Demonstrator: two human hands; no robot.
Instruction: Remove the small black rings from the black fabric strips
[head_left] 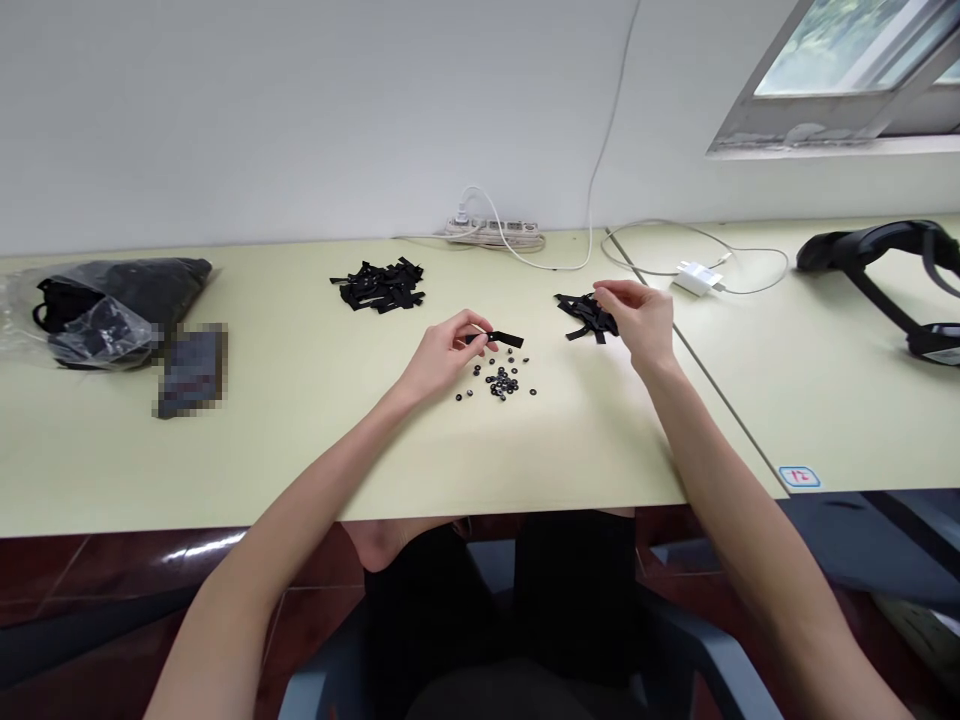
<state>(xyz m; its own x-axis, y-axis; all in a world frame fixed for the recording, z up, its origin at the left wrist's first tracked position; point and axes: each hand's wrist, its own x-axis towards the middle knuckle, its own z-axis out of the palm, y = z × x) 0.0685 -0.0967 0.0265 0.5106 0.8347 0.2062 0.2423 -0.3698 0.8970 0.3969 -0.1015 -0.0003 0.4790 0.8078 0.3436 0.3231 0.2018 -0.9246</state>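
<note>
"What's on the counter (525, 460) in front of that person?"

"A scatter of small black snap buttons (501, 382). Call that the middle of the clock, with the sitter at six."

"And the hands?"

"Well apart. The left hand (441, 353), at ten o'clock just beside the buttons, pinches a black fabric strip (510, 340) between thumb and fingers; one end pokes out to the right."

"The right one?"

"The right hand (646, 320) is farther off at two o'clock, fingertips close together at a small heap of strips (583, 312). I can't tell from here whether it holds one."

"What lies beyond?"

"Between nine and ten, a plastic bag (154, 300) with black stuff inside. At ten, behind the left hand, a bigger heap of strips (379, 287). Past the right hand at two, a white charger (697, 278). At twelve, by the wall, a power strip (517, 232) with a white plug in it."
</note>
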